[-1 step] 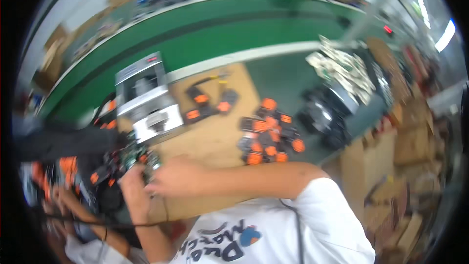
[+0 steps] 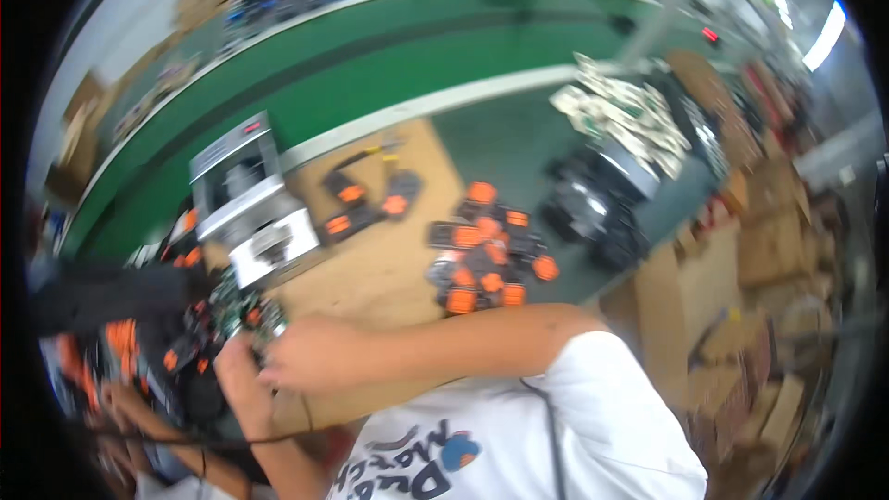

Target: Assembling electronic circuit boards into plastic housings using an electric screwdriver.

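Note:
Both of my hands work close together at the left end of the tan board (image 2: pixel 370 268). My left hand (image 2: pixel 243 372) has its fingers drawn together, with the fingertips beside a heap of small green circuit boards (image 2: pixel 227 301). Coming across from the right, my right hand (image 2: pixel 315 352) is curled, and its fingertips point at the left hand. Whatever lies between the fingers is blurred and too small to name. Just beyond the hands stands a silver machine (image 2: pixel 269 245) with a white front plate.
Several black-and-orange parts (image 2: pixel 486 250) lie piled at the right; a few more (image 2: pixel 352 208) lie near the machine. Clear plastic-wrapped items (image 2: pixel 597 204) and cream pieces (image 2: pixel 630 116) sit farther right. A dark padded arm (image 2: pixel 120 296) reaches in at left, above another person's hands (image 2: pixel 120 398).
The whole view has shifted, so the scene sits slightly farther left in the picture. My hands stay together at the same spot beside the circuit boards.

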A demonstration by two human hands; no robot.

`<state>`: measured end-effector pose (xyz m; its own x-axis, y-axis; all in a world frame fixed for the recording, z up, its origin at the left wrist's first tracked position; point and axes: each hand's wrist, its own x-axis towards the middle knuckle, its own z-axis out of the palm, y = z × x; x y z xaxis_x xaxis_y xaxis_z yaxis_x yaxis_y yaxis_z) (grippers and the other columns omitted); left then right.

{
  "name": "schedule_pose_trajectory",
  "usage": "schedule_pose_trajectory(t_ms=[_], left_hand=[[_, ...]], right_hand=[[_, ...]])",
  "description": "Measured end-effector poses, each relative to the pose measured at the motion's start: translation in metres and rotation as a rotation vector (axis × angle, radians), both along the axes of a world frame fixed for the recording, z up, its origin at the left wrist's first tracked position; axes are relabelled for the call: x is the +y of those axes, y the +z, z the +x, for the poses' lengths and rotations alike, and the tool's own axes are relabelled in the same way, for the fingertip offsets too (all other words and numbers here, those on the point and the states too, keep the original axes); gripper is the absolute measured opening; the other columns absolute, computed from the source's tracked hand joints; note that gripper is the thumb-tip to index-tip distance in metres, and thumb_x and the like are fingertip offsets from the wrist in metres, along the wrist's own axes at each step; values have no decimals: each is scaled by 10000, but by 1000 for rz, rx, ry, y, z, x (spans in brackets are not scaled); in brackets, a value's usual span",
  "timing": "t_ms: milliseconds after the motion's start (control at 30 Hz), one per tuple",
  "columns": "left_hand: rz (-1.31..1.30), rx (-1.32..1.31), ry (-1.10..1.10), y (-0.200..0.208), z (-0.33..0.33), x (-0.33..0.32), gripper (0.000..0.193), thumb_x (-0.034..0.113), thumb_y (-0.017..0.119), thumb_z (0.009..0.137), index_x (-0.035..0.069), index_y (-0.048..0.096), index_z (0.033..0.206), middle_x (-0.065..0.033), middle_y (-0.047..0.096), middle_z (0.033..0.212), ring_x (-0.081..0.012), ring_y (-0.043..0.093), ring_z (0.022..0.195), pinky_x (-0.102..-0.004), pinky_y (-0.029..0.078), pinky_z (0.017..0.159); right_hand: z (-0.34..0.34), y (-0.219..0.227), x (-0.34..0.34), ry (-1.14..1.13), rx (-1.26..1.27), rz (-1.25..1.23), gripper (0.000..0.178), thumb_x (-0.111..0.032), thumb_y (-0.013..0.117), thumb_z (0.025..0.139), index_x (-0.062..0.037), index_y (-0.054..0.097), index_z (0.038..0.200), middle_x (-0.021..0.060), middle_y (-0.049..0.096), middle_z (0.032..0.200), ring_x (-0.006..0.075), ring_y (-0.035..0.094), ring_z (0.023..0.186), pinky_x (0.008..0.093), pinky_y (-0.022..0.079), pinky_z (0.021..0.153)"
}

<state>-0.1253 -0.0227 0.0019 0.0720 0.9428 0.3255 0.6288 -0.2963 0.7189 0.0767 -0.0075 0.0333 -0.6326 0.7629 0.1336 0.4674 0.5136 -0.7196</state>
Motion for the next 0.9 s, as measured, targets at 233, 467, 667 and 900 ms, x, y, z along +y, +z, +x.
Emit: schedule_pose_trajectory(t_ms=[233,467,667,900], left_hand=[[-256,-331,170,13,-39,25,502,490,350,1068,73,568,891,-7,560,812,-91,494,685,-244,385,602],[41,166,82,65,32,21,264,207,547,984,-22,641,892,-128,641,866,-212,657,840,-337,510,662],[426,234,-6,64,44,11,259,245,555,979,0,632,941,-132,649,903,-235,658,834,-362,507,656],[552,220,-222,42,84,2,270,289,565,972,26,621,999,-137,658,947,-261,659,828,-391,504,649]], right_hand=[[-43,-20,5,-94,205,-21,390,-368,686,846,17,681,906,199,676,725,379,685,722,462,543,649],[7,0,-36,-271,221,-32,724,-397,723,807,102,469,1266,169,669,757,347,672,691,438,538,614],[198,-71,-182,-1020,577,650,132,-134,741,830,-78,682,934,77,695,837,221,684,730,353,554,661],[370,-354,-562,-3145,1269,162,371,-281,596,950,46,635,1123,135,682,1039,246,656,874,386,527,710]])
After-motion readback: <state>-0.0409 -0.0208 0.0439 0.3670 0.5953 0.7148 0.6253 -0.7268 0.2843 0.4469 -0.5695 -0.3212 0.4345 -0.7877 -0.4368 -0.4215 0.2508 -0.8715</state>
